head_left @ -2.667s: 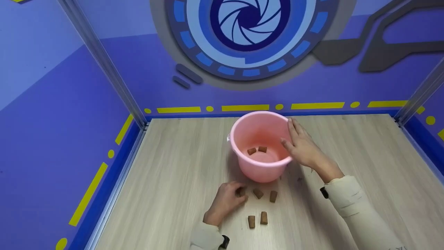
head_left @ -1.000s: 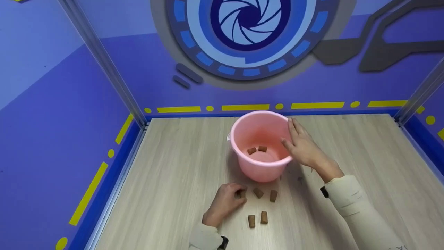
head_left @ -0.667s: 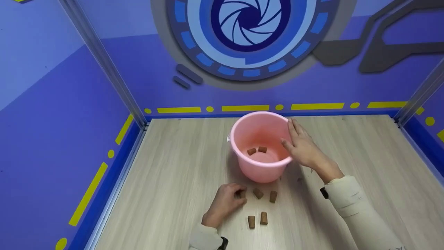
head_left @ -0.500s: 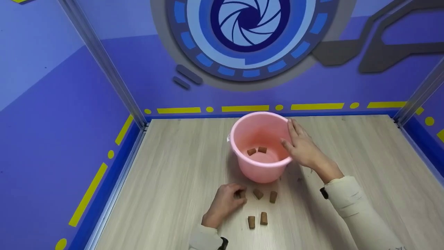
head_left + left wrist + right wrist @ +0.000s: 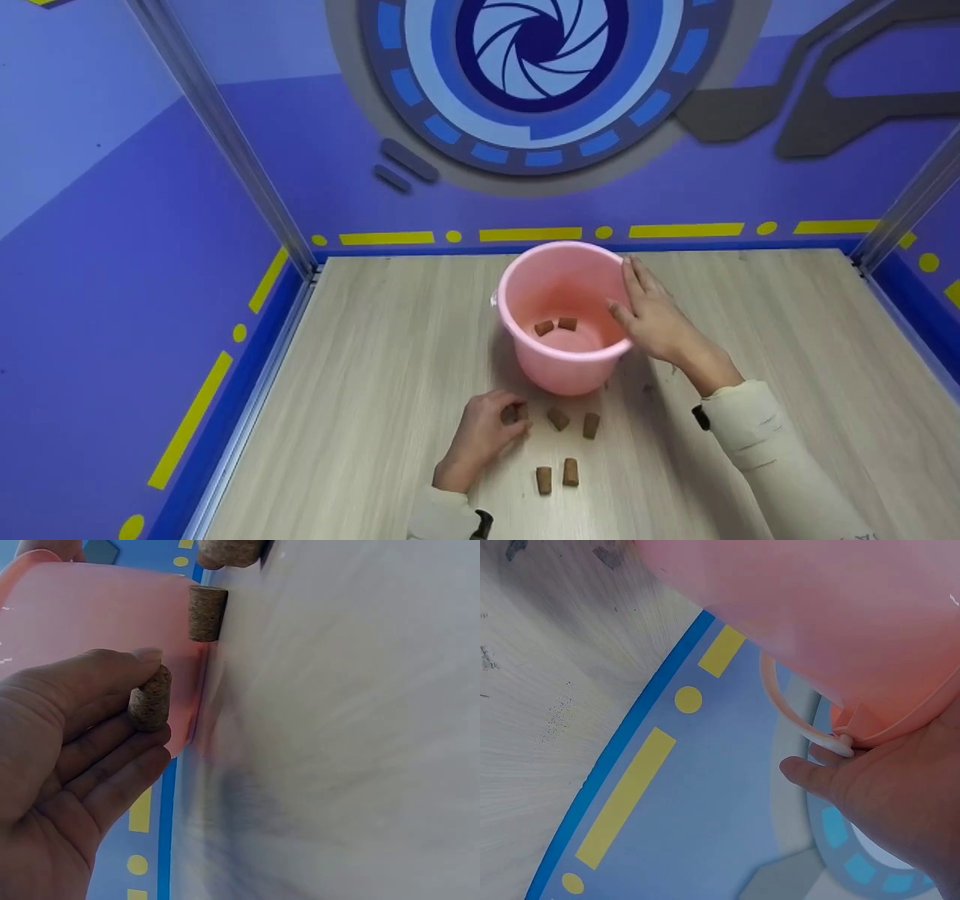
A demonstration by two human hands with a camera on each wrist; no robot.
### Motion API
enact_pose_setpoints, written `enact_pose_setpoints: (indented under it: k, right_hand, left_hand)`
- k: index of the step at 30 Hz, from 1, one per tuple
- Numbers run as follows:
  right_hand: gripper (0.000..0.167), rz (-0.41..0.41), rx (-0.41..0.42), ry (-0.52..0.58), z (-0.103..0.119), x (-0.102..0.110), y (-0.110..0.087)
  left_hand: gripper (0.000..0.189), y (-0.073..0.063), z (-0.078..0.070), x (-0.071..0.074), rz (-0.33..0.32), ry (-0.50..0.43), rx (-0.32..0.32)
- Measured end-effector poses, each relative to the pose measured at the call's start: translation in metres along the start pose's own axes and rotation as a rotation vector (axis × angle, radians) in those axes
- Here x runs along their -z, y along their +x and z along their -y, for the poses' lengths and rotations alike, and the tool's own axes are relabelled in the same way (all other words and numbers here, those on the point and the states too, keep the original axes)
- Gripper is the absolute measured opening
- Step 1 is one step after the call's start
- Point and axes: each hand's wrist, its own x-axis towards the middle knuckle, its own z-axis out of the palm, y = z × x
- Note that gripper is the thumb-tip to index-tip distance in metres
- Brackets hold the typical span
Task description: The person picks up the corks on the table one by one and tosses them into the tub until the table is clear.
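In front of the pink bucket (image 5: 566,375), my left hand (image 5: 480,433) pinches a tapered cork stopper (image 5: 151,701) between thumb and fingertips. The left wrist view shows this cork held beside the bucket's wall. My right hand (image 5: 660,321) grips the bucket's right rim, the thumb over the inner side. Beside that hand, the bucket's handle (image 5: 784,701) hangs down along the outer wall in the right wrist view. Two corks lie on the bucket's floor, a left one (image 5: 544,328) and a right one (image 5: 568,324).
Several loose corks lie on the wooden table (image 5: 390,360): two close to the bucket's base, one of them a slanted cork (image 5: 558,418), and two nearer the front, including a cork (image 5: 571,472). Blue printed panels (image 5: 300,157) enclose the table at the back and sides.
My left hand has shifted slightly up and to the left with the cork between its fingers. The right hand, the bucket and the loose corks have stayed in place.
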Motion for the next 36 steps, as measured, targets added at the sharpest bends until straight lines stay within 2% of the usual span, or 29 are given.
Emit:
enact_pose_setpoints:
  k: [5,11,18,24,36]
  right_hand:
    - [0.083,-0.016,0.022,-0.016,0.000,-0.001,0.000]
    - [0.083,-0.019,0.027,-0.015,0.001,-0.001,0.000]
    - [0.083,-0.017,0.027,-0.009,-0.001,-0.001,0.000]
    - [0.084,-0.014,0.020,-0.010,0.000,0.000,0.000]
    - [0.083,-0.013,0.017,-0.002,-0.002,-0.002,0.000]
  left_hand:
    - [0.022,0.001,0.000,0.004,-0.045,-0.024,-0.028]
    - [0.024,0.002,-0.003,0.007,-0.088,-0.058,-0.020]
    - [0.029,0.005,-0.009,0.016,-0.125,-0.046,-0.013]
    - [0.030,0.011,-0.012,0.023,-0.188,-0.050,-0.040]
    - [0.032,0.015,-0.020,0.033,-0.250,-0.135,-0.043]
